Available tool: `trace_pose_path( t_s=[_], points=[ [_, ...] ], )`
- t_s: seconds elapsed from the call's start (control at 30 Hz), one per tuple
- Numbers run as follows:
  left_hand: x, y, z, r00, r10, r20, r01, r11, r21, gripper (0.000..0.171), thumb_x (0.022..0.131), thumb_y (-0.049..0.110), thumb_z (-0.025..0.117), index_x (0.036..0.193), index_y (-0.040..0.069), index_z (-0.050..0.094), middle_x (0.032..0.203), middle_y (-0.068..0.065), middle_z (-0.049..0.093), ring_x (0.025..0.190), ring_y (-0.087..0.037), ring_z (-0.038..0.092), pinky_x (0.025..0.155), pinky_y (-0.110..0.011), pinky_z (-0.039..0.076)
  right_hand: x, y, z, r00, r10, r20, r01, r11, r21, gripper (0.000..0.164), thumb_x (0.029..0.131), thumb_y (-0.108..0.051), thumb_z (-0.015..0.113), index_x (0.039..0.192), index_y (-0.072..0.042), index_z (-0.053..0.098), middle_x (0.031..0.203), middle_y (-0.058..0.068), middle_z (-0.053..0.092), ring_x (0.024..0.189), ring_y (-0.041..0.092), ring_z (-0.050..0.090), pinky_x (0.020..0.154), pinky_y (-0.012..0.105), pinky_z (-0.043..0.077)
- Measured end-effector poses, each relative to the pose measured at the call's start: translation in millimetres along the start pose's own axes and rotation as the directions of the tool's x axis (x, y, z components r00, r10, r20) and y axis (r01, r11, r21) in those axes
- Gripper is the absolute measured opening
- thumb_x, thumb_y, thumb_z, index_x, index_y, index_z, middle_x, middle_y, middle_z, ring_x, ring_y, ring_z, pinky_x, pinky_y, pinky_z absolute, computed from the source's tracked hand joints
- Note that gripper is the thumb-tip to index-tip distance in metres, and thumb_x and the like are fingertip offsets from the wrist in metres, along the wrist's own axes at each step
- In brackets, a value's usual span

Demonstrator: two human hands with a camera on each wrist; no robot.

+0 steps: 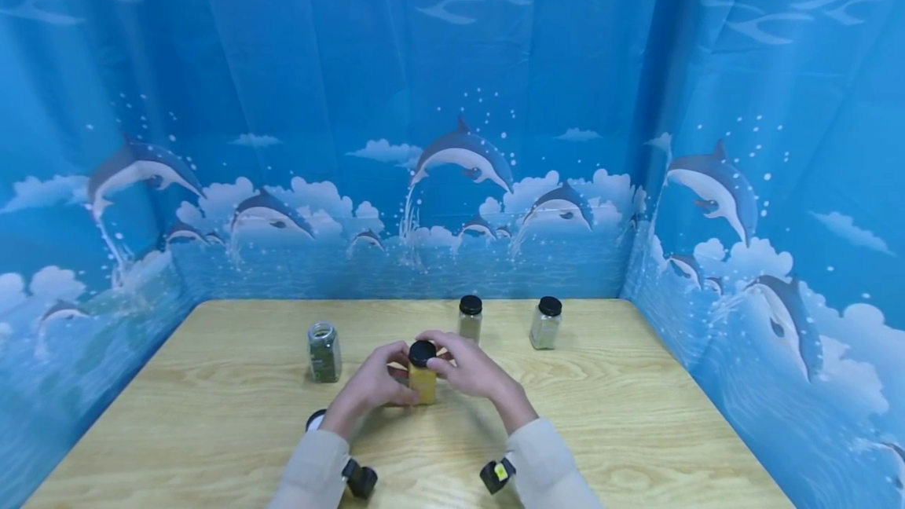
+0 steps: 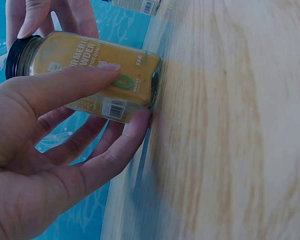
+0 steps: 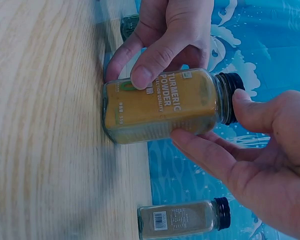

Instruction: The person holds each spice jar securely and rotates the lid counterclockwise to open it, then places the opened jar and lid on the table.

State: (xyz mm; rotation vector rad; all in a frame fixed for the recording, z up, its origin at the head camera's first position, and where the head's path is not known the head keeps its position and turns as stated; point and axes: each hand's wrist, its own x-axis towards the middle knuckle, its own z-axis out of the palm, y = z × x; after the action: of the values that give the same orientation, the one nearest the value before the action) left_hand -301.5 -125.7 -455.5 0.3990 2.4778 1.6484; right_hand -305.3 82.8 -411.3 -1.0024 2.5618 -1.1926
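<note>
A glass jar of turmeric powder (image 1: pixel 422 385) with a black lid (image 1: pixel 423 352) stands upright near the table's middle. My left hand (image 1: pixel 378 377) grips its lower part, the thumb across the label (image 2: pixel 97 62) and the fingers around the far side. At the top is my right hand (image 1: pixel 472 368); in the right wrist view its thumb touches the black lid (image 3: pixel 232 97) and its fingers hold the jar's side just below. An uncapped glass jar of dark green flakes (image 1: pixel 324 356) stands left of my left hand. Behind my left wrist, a black-and-white round lid (image 1: pixel 315 419) is partly hidden.
Two more black-capped spice jars stand farther back: one with brownish powder (image 1: pixel 470 319) just beyond my right hand, another with pale contents (image 1: pixel 546 324) to its right. The wooden table (image 1: pixel 622 430) meets a blue dolphin-print curtain (image 1: pixel 339 258) at the back and sides.
</note>
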Motion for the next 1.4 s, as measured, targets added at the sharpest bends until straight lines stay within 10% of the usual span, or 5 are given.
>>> trace_pose_path(
  t_s=[0.8,1.4],
  points=[
    [-2.3,0.8,-0.9,0.999,0.031,0.015,-0.031,0.999,-0.030,0.045,0.066,-0.009,0.086,0.103,0.001,0.064,0.116,-0.018,0.068,0.105,-0.033,0.072,0.090,-0.044,0.063,0.3,-0.9,7.0,0.989,0.135,-0.066,-0.130,0.989,0.074,0.041,0.099,-0.030,0.069,0.128,-0.008,0.051,0.127,0.018,0.064,0.118,0.035,0.067,0.095,0.044,0.061],
    [0.3,-0.1,-0.8,1.000,-0.006,-0.001,0.006,1.000,-0.002,0.046,0.066,-0.008,0.087,0.105,0.003,0.065,0.117,-0.015,0.068,0.105,-0.031,0.071,0.089,-0.045,0.063,0.7,0.9,1.8,1.000,0.006,0.000,-0.006,1.000,0.005,0.042,0.105,-0.010,0.056,0.146,-0.002,0.051,0.139,0.017,0.062,0.125,0.032,0.063,0.103,0.044,0.058]
  ],
)
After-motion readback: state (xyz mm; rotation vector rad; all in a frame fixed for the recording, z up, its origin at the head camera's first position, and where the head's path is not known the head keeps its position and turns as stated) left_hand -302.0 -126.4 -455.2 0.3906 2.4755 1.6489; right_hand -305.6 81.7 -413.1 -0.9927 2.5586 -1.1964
